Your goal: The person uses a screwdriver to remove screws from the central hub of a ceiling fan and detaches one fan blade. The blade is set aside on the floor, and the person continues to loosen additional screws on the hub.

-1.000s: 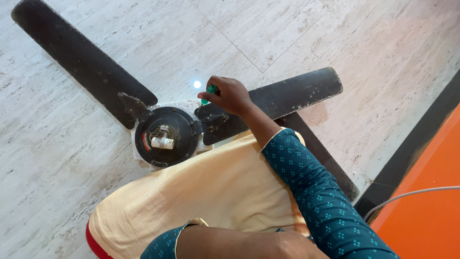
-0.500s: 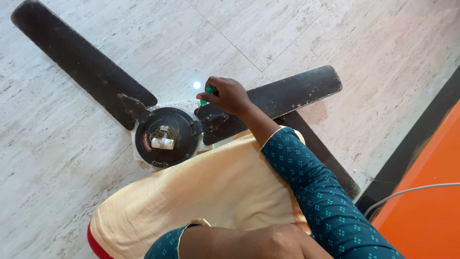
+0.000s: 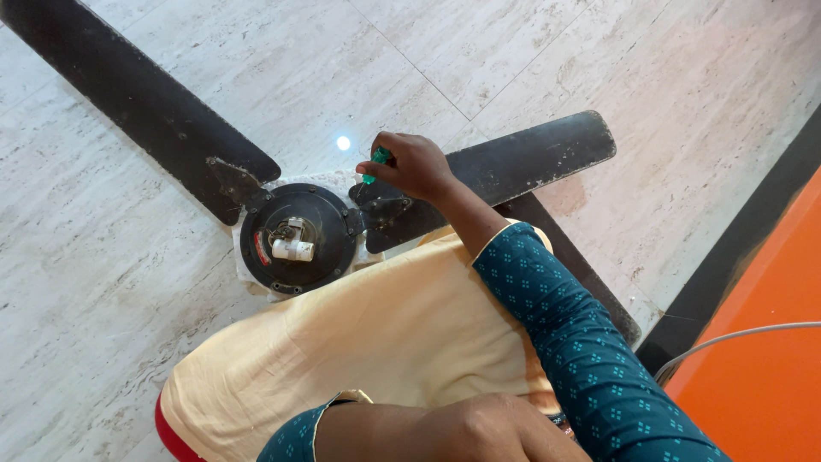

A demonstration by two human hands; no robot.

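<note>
Ceiling fan [image 3: 299, 239] on marble floor [image 3: 128, 282], cream-clad knee [image 3: 385, 342] hiding one blade; right hand [image 3: 415, 167] clenched on green screwdriver [image 3: 376, 161], position unchanged; left hand's grip indeterminable.

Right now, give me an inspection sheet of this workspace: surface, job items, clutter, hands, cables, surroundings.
Surface: pale marbled floor tiles, bright light spot.
Job's things: dark ceiling fan lying flat, hub open; green-handled screwdriver at a blade bracket.
Clutter: white cloth or paper under the hub.
Hands: right hand grips the screwdriver; left hand rests near the lap, grip unclear.
Cables: white cable at right.
Surroundings: orange surface, dark border.
</note>
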